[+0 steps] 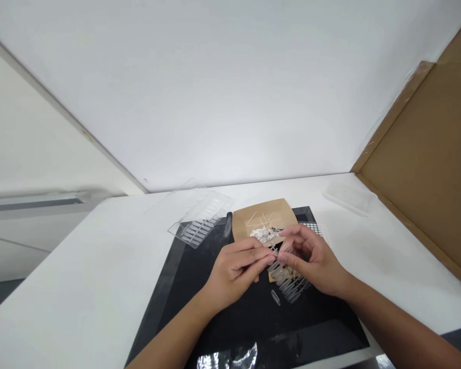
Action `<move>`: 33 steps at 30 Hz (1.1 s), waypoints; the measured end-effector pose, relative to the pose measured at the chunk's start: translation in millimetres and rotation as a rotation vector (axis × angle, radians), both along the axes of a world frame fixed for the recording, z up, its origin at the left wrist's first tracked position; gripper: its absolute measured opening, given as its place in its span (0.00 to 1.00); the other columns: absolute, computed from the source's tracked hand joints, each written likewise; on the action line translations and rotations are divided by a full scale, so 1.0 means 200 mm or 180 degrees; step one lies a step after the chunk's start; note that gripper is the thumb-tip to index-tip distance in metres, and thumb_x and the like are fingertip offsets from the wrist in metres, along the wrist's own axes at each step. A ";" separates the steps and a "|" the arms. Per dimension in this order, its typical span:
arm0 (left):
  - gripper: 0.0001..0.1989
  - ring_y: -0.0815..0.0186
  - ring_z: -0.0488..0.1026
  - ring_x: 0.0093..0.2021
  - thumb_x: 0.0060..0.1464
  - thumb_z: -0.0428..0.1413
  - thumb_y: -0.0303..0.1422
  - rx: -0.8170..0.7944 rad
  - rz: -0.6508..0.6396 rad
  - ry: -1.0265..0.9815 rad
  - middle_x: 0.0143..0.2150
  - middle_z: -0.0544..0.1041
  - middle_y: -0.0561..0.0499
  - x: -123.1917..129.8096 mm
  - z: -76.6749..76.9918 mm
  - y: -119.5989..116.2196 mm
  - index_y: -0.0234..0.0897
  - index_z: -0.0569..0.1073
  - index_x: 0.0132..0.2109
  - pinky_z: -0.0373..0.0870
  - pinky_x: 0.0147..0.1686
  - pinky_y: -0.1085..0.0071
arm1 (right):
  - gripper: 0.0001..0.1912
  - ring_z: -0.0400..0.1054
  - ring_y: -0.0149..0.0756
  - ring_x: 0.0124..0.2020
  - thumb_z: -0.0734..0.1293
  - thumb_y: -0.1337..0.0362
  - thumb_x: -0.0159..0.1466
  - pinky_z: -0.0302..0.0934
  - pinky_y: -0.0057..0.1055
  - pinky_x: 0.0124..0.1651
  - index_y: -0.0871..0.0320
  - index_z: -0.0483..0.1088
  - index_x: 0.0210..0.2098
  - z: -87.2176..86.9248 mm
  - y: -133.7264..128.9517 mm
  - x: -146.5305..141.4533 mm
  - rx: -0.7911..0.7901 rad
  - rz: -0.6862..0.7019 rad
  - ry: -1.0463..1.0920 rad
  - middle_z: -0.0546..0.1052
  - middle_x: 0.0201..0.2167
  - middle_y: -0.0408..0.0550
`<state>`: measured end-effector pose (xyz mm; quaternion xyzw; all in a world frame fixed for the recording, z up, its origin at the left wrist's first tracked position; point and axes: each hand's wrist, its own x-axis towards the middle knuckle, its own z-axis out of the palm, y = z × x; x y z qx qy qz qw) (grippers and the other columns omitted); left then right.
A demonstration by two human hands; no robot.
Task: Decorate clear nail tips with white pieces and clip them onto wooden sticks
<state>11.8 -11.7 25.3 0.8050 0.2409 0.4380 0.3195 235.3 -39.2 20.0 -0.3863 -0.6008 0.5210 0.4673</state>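
My left hand (230, 269) is closed in a pinch, thumb against fingers, over the middle of the black mat (223, 320). Close against it, my right hand (315, 259) pinches too, thumb and index fingertip together. Between the fingertips sits a small clear piece (274, 253), apparently a false nail tip, mostly hidden by the fingers. Below and partly behind my right hand lie several clear false nail tips (290, 287), spread in rows. One loose nail tip (275, 297) lies apart on the mat, to their left.
Behind my hands a brown paper sheet (242, 220) carries thin sticks (262, 220) and white scraps (264, 234). A clear compartment box (195, 233) overlaps the mat's back left corner. A translucent lid or tray (349, 199) lies back right, near a cardboard wall (426, 169). Shiny clear plastic (230, 359) is at the front.
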 end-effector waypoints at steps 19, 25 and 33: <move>0.14 0.77 0.73 0.22 0.64 0.60 0.21 0.0154 0.0011 -0.0236 0.34 0.76 0.52 0.00 -0.02 -0.01 0.38 0.83 0.51 0.72 0.24 0.79 | 0.15 0.74 0.34 0.29 0.74 0.55 0.68 0.66 0.31 0.30 0.52 0.78 0.52 -0.05 -0.04 -0.03 0.0911 -0.0778 -0.0639 0.82 0.33 0.44; 0.13 0.77 0.72 0.21 0.65 0.59 0.22 0.0184 0.0066 -0.0275 0.35 0.76 0.52 0.00 -0.01 -0.03 0.39 0.83 0.51 0.72 0.22 0.80 | 0.20 0.70 0.33 0.28 0.79 0.52 0.63 0.65 0.31 0.30 0.51 0.78 0.51 -0.02 -0.04 -0.03 0.0971 -0.0777 -0.0696 0.79 0.32 0.44; 0.14 0.77 0.73 0.22 0.65 0.59 0.22 0.0177 -0.0051 -0.0301 0.35 0.76 0.51 0.00 0.00 -0.03 0.40 0.84 0.53 0.73 0.22 0.80 | 0.14 0.73 0.34 0.30 0.77 0.55 0.65 0.68 0.30 0.33 0.49 0.78 0.48 0.00 -0.04 -0.03 0.0958 -0.0535 -0.0583 0.79 0.33 0.43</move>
